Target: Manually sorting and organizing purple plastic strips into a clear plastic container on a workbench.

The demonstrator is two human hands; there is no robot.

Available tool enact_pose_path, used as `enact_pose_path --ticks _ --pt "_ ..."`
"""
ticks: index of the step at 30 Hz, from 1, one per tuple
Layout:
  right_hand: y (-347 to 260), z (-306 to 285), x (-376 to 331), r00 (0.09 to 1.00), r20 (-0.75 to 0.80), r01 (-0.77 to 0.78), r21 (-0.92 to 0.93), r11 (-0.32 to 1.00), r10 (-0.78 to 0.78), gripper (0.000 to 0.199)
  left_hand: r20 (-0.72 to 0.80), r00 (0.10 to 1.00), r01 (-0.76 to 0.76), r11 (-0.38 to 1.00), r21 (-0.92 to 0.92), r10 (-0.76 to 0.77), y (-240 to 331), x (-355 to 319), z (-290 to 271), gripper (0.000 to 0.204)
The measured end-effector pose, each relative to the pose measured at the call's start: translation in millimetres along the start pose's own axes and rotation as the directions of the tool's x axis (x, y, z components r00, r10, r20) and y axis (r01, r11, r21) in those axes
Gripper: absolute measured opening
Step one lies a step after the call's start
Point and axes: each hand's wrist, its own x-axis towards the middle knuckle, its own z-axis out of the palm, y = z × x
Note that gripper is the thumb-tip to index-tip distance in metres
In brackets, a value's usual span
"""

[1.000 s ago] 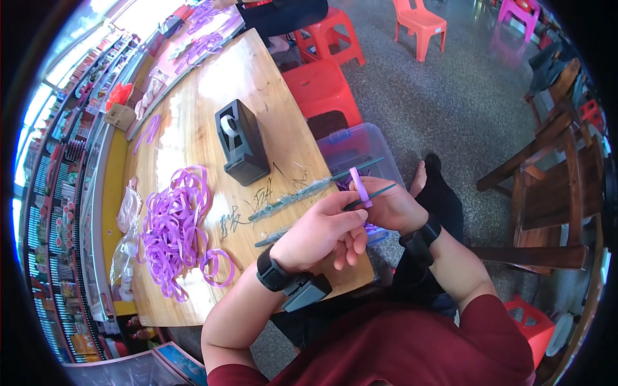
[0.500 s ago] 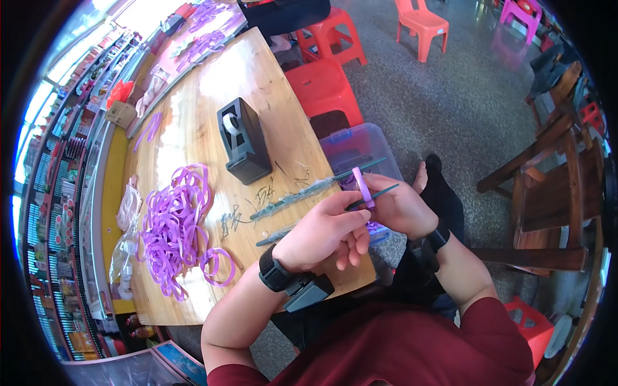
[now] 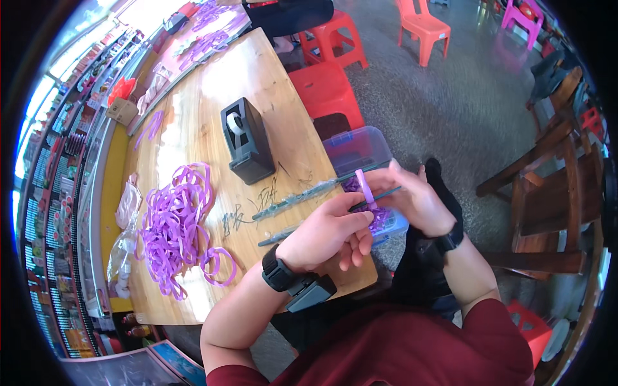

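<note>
My left hand (image 3: 331,231) pinches a thin dark green stick (image 3: 387,193) between thumb and forefinger, its other fingers curled loosely below. A purple ribbon strip (image 3: 365,186) is looped round the stick and stands up from it. My right hand (image 3: 421,199) is beside the strip, its thumb raised and its fingers stretched out behind the loop and stick. Whether those fingertips touch the ribbon is hidden. On the wooden table (image 3: 193,128), a long green stick (image 3: 296,201) and a shorter one (image 3: 278,236) lie left of my hands.
A tangled heap of purple ribbon loops (image 3: 174,231) covers the table's left part. Behind stands a black tape dispenser (image 3: 250,145). By the right edge, a clear plastic box (image 3: 360,151) holds purple pieces. Red stools (image 3: 327,93) and a wooden chair (image 3: 553,193) stand around.
My right hand has let go of the ribbon loop, its thumb lifting up and its fingers straightening. My left hand keeps its pinch on the stick, almost in place.
</note>
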Motion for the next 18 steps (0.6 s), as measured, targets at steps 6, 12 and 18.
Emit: enact_pose_path --ticks 6,12,18 --pt "-15 7 -18 0.871 0.003 0.291 -0.810 0.509 -0.492 0.020 -0.005 1.000 -0.014 1.000 0.017 0.014 -1 1 -2 0.047" --pt "-11 36 -6 0.781 0.167 0.273 -0.958 0.088 -0.602 0.023 0.010 0.999 -0.036 0.998 0.054 0.036 -5 3 -3 0.041" --pt "-2 20 -1 0.791 0.054 0.244 -0.942 0.232 -0.610 0.014 0.032 0.997 -0.064 0.997 0.032 0.063 -6 2 -3 0.052"
